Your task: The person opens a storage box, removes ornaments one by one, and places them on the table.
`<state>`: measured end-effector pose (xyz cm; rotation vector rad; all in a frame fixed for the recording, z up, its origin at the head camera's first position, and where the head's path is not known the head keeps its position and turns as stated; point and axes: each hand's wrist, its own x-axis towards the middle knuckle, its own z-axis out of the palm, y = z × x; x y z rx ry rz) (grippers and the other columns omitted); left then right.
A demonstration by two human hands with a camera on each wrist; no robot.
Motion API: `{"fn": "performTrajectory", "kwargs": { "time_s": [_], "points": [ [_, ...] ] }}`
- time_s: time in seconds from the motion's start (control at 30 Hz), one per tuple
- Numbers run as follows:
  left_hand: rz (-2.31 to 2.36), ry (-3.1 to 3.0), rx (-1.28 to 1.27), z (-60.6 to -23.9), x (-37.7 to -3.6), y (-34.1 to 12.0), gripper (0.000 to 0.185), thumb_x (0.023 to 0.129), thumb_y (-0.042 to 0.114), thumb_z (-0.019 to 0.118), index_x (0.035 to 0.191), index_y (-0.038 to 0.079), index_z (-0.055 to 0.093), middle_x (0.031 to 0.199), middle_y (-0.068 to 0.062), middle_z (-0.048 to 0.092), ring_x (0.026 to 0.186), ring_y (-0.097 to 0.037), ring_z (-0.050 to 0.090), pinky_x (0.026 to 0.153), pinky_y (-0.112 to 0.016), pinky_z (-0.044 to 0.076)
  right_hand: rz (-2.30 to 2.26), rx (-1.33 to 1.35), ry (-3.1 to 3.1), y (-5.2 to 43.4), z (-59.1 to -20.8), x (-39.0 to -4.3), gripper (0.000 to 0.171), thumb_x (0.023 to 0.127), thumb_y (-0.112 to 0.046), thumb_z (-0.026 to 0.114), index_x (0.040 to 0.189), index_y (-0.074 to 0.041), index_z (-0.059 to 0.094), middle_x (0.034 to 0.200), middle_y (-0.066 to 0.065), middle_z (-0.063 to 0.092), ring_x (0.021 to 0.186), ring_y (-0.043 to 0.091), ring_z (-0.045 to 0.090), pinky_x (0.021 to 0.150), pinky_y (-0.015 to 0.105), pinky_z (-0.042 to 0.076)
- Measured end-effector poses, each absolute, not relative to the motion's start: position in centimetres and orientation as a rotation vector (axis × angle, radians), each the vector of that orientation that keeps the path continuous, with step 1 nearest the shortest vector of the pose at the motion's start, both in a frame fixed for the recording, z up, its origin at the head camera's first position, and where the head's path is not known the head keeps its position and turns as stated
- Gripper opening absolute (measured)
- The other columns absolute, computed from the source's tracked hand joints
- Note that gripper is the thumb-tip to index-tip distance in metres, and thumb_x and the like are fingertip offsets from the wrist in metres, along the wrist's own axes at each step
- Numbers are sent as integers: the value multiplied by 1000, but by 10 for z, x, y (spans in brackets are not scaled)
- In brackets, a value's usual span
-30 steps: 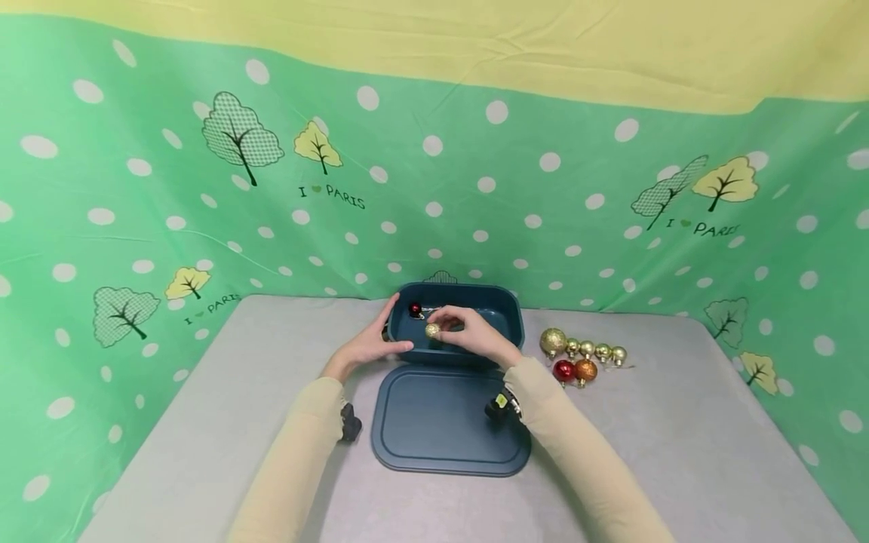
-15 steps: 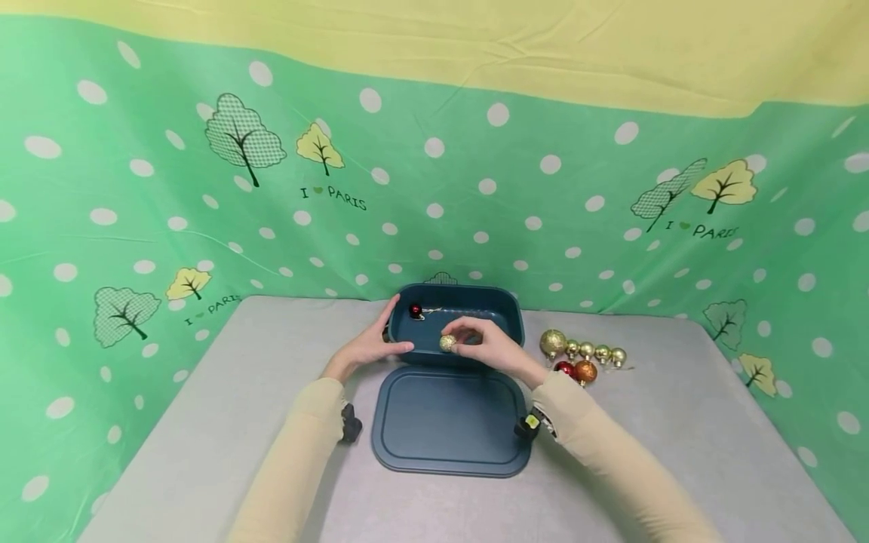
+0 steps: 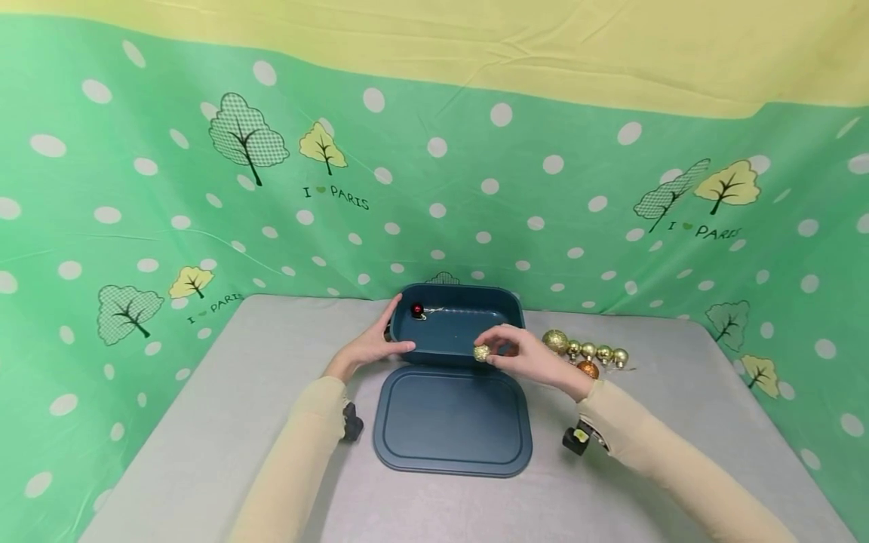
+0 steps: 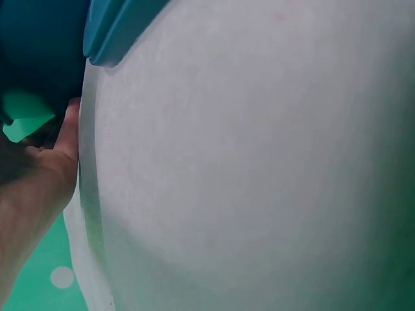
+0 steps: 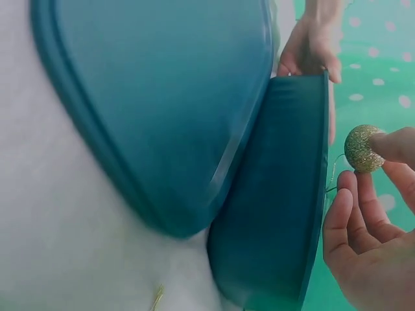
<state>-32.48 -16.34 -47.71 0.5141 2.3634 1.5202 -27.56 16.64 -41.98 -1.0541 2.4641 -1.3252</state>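
A green cloth printed with white dots and little trees hangs behind a grey bench (image 3: 204, 452), with a yellow band along its top. On the bench stands a dark blue box (image 3: 455, 320), open, and its lid (image 3: 451, 422) lies flat just in front of it.

The left hand (image 3: 370, 347) rests on the box's left end, thumb along the near rim and fingers straight against the wall, pressing rather than gripping. The right hand (image 3: 526, 354) pinches a small gold glitter ball (image 3: 482, 353) between thumb and fingertips (image 5: 389, 146).

A second ago that ball hung over the middle of the box; half a second ago it had shifted right; now it sits above the near right rim, the right arm swung further right with it. The left hand has not moved. So the ball has not been dropped inside: it is being carried along the box, possibly out toward the row of baubles (image 3: 587, 349).

A red ball (image 3: 417, 309) lies in the far left corner of the box. The right hand covers part of the bauble row, so the red one seen there before is hidden and the orange bauble (image 3: 588, 369) shows only partly. The left wrist view is mostly blurred bench, with just the hand's edge and a corner of blue.
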Motion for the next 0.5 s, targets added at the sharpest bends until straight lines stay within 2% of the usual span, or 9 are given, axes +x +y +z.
{"fn": "performTrajectory", "kwargs": {
  "time_s": [0.23,0.5],
  "points": [
    [1526,2400,516,-484,-327,-163,103,88,24,72,156,26,-5,161,-8,-8,144,-37,-2,111,-62,10,-1398,-1046,2478,189,-426,-267,27,89,4,65,116,2,64,109,17,62,90,30,59,70,43,53],
    [1542,2394,492,-483,-326,-163,104,86,28,75,156,29,-2,161,-6,-5,144,-34,0,112,-59,10,-1433,-1038,2498,209,-435,-258,26,90,3,64,116,1,64,111,15,63,91,27,61,72,36,54]
  ]
}}
